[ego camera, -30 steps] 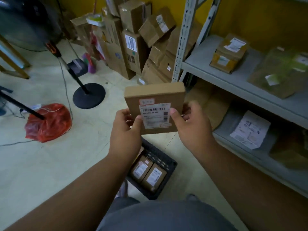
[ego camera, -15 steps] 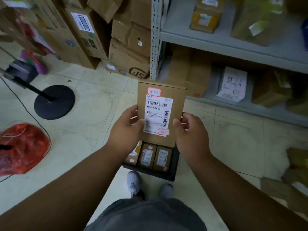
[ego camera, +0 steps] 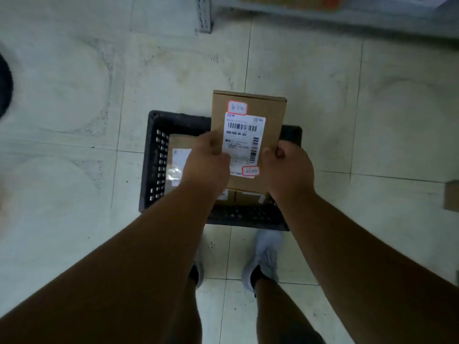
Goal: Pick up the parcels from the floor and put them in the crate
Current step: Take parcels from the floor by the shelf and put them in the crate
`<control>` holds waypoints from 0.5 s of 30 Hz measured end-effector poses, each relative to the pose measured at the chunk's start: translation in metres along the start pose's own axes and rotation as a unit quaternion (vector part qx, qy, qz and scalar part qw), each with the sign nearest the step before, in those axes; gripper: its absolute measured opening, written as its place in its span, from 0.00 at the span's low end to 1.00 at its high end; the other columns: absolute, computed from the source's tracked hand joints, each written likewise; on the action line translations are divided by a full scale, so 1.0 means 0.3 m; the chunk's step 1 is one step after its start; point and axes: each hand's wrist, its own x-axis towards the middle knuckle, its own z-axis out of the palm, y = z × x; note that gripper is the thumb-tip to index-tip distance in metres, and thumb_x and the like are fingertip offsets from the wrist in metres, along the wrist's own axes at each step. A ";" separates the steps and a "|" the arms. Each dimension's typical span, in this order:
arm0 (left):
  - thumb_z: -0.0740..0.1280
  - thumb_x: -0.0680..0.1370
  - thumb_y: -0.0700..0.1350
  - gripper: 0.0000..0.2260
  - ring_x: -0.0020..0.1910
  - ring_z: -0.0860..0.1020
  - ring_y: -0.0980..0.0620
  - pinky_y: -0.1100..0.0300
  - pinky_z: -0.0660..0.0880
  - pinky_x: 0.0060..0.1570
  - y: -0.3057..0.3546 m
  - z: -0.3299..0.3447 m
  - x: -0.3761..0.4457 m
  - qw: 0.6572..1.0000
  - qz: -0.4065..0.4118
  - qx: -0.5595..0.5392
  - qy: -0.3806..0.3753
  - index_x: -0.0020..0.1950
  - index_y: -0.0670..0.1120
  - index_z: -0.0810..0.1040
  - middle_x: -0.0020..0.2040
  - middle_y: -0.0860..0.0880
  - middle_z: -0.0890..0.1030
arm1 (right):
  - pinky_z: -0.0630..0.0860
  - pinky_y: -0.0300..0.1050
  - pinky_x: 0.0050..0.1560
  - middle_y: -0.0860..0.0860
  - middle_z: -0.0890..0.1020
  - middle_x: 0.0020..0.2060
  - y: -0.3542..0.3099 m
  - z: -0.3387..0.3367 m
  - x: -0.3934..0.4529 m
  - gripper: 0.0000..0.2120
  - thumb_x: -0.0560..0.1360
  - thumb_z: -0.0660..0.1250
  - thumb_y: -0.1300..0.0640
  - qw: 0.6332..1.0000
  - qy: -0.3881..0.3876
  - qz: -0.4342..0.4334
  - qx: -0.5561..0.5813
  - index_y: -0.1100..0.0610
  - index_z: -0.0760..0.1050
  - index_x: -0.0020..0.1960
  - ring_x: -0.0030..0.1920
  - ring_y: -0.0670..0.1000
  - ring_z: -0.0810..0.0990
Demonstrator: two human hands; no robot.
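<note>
I have a flat brown cardboard parcel (ego camera: pixel 248 142) in both hands, held over the black crate (ego camera: pixel 155 160) with its labelled face turned up to me. My left hand (ego camera: pixel 207 165) pinches its left edge, thumb curled onto the white shipping label; my right hand (ego camera: pixel 288 170) grips the lower right edge, fingers wrapped behind where I can't see them. The label carries barcodes and small print, mostly too fine to read, and two small red-bordered stickers sit at its top and bottom.

The crate below is dark plastic with rows of small rectangular slots in its walls. It stands on the floor just ahead of my grey shoes (ego camera: pixel 265 256). Inside it I can make out another cardboard parcel on the left (ego camera: pixel 177 155), glossy tape catching light, and slivers of two more (ego camera: pixel 244 197) under the one I hold; my hands and forearms cover the rest, so I can't tell how many are in there.

The floor (ego camera: pixel 347 108) is pale, greenish-white tile, scuffed with faint circular marks and thin grout lines. At the top edge a grey metal shelf upright (ego camera: pixel 204 13) meets the floor, with the lowest shelf blurred and cut off. A dark round shape (ego camera: pixel 5 88) is cropped at the left edge, and a brown box corner (ego camera: pixel 451 196) pokes in at the right.
</note>
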 end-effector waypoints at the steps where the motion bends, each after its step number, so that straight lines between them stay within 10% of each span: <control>1: 0.61 0.81 0.38 0.20 0.53 0.78 0.56 0.71 0.74 0.38 -0.077 0.031 0.063 1.000 -0.012 0.013 -0.012 0.71 0.53 0.70 0.59 0.56 0.79 | 0.67 0.25 0.24 0.43 0.76 0.34 0.073 0.068 0.034 0.12 0.81 0.61 0.55 1.000 -0.007 0.019 -0.004 0.56 0.73 0.40 0.32 0.39 0.76; 7: 0.62 0.81 0.39 0.19 0.56 0.79 0.50 0.67 0.77 0.39 -0.473 0.137 0.356 0.990 -0.052 0.103 -0.084 0.71 0.51 0.71 0.63 0.51 0.79 | 0.81 0.41 0.32 0.52 0.83 0.45 0.389 0.433 0.219 0.14 0.81 0.59 0.50 0.990 -0.080 0.112 -0.038 0.57 0.78 0.52 0.36 0.47 0.80; 15: 0.63 0.80 0.45 0.24 0.69 0.68 0.40 0.48 0.69 0.66 -0.746 0.204 0.564 0.910 -0.066 0.387 -0.135 0.74 0.42 0.63 0.74 0.42 0.61 | 0.81 0.48 0.49 0.55 0.83 0.50 0.506 0.704 0.349 0.19 0.79 0.63 0.43 0.972 -0.175 0.152 -0.038 0.58 0.79 0.57 0.46 0.53 0.81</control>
